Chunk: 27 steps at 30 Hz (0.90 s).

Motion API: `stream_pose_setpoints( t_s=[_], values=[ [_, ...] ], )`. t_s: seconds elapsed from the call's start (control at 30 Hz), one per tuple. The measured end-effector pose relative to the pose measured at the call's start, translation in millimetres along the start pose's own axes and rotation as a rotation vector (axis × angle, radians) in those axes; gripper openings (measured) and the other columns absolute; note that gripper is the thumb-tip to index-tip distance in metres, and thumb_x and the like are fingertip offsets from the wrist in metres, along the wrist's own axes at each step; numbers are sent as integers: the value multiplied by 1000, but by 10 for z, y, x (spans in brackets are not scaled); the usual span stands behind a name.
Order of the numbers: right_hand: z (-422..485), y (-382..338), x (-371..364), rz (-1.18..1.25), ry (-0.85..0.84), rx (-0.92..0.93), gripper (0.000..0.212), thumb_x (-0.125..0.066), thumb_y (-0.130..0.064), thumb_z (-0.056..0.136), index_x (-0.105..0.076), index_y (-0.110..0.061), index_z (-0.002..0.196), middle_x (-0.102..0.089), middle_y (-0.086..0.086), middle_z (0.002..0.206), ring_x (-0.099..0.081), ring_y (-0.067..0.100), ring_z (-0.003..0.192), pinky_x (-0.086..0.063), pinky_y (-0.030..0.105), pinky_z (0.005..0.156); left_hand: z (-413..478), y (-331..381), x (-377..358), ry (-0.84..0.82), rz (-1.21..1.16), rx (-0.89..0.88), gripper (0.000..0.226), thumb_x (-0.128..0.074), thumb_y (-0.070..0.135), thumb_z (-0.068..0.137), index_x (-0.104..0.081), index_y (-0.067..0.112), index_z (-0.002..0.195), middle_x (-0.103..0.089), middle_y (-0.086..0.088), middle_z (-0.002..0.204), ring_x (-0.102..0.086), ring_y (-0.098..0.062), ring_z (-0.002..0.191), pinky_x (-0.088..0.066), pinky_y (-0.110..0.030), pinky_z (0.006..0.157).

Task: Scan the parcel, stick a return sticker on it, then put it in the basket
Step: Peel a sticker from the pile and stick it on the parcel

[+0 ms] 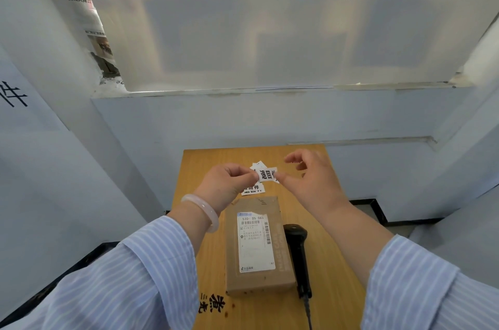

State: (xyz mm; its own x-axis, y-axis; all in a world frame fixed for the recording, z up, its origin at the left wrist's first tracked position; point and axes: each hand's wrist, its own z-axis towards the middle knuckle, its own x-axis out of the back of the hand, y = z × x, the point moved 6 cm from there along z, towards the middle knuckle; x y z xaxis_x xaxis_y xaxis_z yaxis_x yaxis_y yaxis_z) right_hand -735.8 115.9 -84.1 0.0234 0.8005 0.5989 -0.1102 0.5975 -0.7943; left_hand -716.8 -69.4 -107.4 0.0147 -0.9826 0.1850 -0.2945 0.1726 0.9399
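Both hands up over the far end of the wooden table (332,262): left hand (226,183) pinches the left edge of a small white return sticker (267,175) w/ black characters, right hand (310,181) pinches its right edge btwn thumb and a fingertip, other fingers curled loose above. Parcel (256,246), a brown cardboard box w/ a white shipping label (255,242) face up, lies flat on the table below the hands, untouched. Black handheld scanner (297,254) lies just beside its right side; more stickers (252,189) on the table past the box, partly hidden by the hands.
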Motion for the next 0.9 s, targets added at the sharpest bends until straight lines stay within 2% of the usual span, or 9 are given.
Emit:
stream_pose_setpoints(
  t_s=[0.1,0.17,0.27,0.4,0.57,0.7,0.8,0.9],
  values=[
    [-30,-64,-69,38,-89,20,12,-72,-34,83,-69,-25,90,-66,-12,89,-60,4,81,-42,11,62,-22,39,-27,3,49,-55,10,-71,23,83,-74,13,84,-68,8,70,-53,4,53,-41,-20,59],
    [-54,-90,-122,103,-145,9,12,-72,-33,83,-72,-23,90,-70,-12,82,-63,-1,78,-45,8,62,-38,58,-38,5,92,-92,11,-71,23,84,-75,13,86,-70,5,75,-58,6,60,-44,-20,62],
    [-81,-96,-178,117,-180,-2,15,-72,-34,84,-74,-22,92,-71,-13,81,-64,-5,78,-46,7,63,-48,62,-54,0,148,-125,12,-71,26,84,-76,16,87,-74,-6,89,-63,-11,77,-52,-24,72],
    [-99,-60,-209,102,-190,-27,18,-69,-37,85,-73,-22,96,-72,-12,83,-66,0,79,-47,12,67,-57,88,-85,-10,241,-174,13,-69,27,85,-76,16,89,-69,1,78,-54,-8,64,-46,-17,59],
    [-112,-73,-214,37,-173,-8,14,-65,-34,87,-73,-23,92,-73,-10,82,-67,3,77,-52,18,68,-62,73,-108,9,320,-190,11,-68,28,85,-76,20,85,-65,10,70,-53,-8,61,-45,-23,59],
    [-125,-10,-219,34,-152,-54,9,-62,-26,87,-69,-21,85,-73,-6,80,-69,9,79,-54,26,72,-43,-48,-77,25,322,-136,8,-68,24,84,-74,20,82,-62,10,68,-52,-8,59,-44,-22,58],
    [-127,106,-214,59,-151,-136,9,-59,-22,88,-65,-23,80,-73,-6,78,-70,9,77,-52,26,69,-36,-225,55,70,299,-48,9,-65,19,84,-72,19,78,-58,7,64,-47,-7,54,-40,-20,54],
    [-124,222,-212,66,-150,-220,10,-59,-21,89,-64,-23,81,-73,-6,80,-70,8,77,-49,23,64,-47,-462,284,146,307,60,12,-63,20,84,-68,18,74,-52,4,59,-44,-11,53,-38,-24,53]
  ],
)
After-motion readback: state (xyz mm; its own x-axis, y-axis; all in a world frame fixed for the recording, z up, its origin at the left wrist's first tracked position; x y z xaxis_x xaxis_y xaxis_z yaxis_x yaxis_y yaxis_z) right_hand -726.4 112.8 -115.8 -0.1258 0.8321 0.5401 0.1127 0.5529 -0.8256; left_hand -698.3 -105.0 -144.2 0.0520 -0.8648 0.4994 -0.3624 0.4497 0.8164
